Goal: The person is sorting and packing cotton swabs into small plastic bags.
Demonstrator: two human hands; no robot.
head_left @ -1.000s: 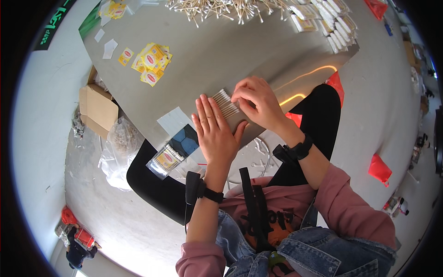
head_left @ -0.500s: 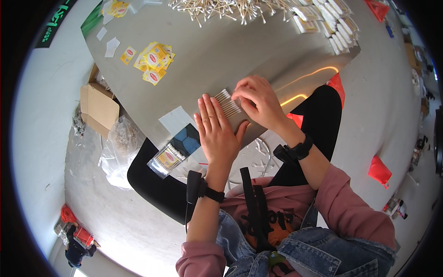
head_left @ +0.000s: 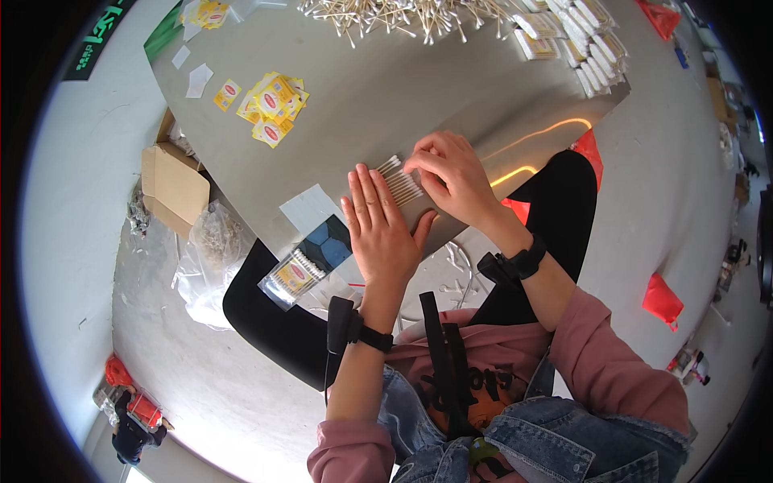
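A neat row of white-tipped cotton swabs (head_left: 404,185) lies on the metal table. My left hand (head_left: 382,237) rests flat over the row's left part, fingers stretched and thumb apart. At the row's far right end, the curled fingertips of my right hand (head_left: 455,183) are closed together by the swab tips; what they pinch, if anything, is hidden. Left of my left hand is a dark blue patterned piece (head_left: 328,241). Beside it, a clear bag of cotton swabs with a yellow label (head_left: 293,274) sits at the table edge. A pale translucent sheet (head_left: 309,211) lies just beyond.
Yellow printed cards (head_left: 272,101) are heaped at the left. Loose swabs (head_left: 411,14) spread along the far edge, with stacked swab packs (head_left: 592,56) at the far right. An open cardboard box (head_left: 175,179) and a plastic bag (head_left: 211,258) stand left of the table.
Both hands hold nearly the same pose over the swabs. The view has shifted very slightly; no thing has visibly been moved.
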